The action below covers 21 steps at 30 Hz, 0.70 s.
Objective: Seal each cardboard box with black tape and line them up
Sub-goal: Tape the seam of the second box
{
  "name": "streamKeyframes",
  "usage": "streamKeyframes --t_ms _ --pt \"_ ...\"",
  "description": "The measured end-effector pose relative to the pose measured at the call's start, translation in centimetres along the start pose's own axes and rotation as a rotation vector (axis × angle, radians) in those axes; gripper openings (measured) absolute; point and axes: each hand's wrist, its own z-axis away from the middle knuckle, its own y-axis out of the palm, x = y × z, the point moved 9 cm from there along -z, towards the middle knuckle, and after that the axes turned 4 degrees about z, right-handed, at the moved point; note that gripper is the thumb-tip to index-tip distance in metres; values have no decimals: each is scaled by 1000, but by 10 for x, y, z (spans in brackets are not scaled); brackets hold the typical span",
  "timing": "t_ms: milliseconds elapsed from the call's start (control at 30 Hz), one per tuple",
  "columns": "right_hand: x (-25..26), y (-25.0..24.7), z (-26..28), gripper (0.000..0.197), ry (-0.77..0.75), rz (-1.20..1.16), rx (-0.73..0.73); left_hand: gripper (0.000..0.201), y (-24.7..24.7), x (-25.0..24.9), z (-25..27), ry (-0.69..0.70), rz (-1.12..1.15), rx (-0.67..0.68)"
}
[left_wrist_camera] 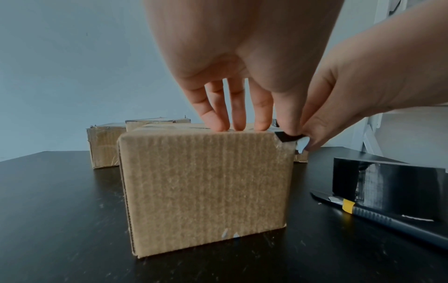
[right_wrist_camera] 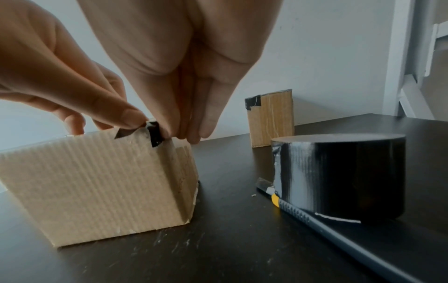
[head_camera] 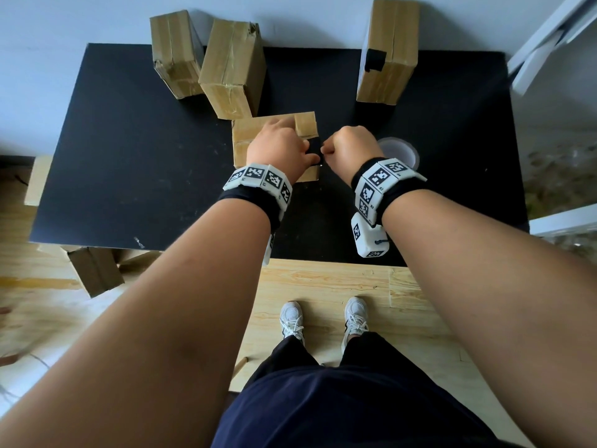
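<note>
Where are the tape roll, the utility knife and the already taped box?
tape roll [right_wrist_camera: 351, 176], right wrist view, on its black outer side.
utility knife [left_wrist_camera: 378, 217], left wrist view, on its grey handle.
taped box [head_camera: 392, 37], head view, on its bare cardboard top.

Both hands' fingers pinch tape on box.

I see a black table w/ small pale scuffs on top, pushed up by a plain pale blue-grey wall. The floor is light wood planks. A white frame stands on the right side. Soft daylight, no hard shadows.
</note>
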Motion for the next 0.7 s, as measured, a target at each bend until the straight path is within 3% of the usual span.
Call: streamKeyframes --t_ms 133,300,433,700 --pt "0 -5 8 31 -29 -52 -81 32 0 -2 0 3 -27 -19" --pt "-5 -6 17 31 17 -191 -80 33 -1 -1 -2 10 -16 -1" --pt "-7 -1 33 31 -34 -296 -197 35 -1 -1 -2 14 7 -12" --pt "2 11 36 12 -47 -186 -308 36 -1 0 -2 2 18 -63"
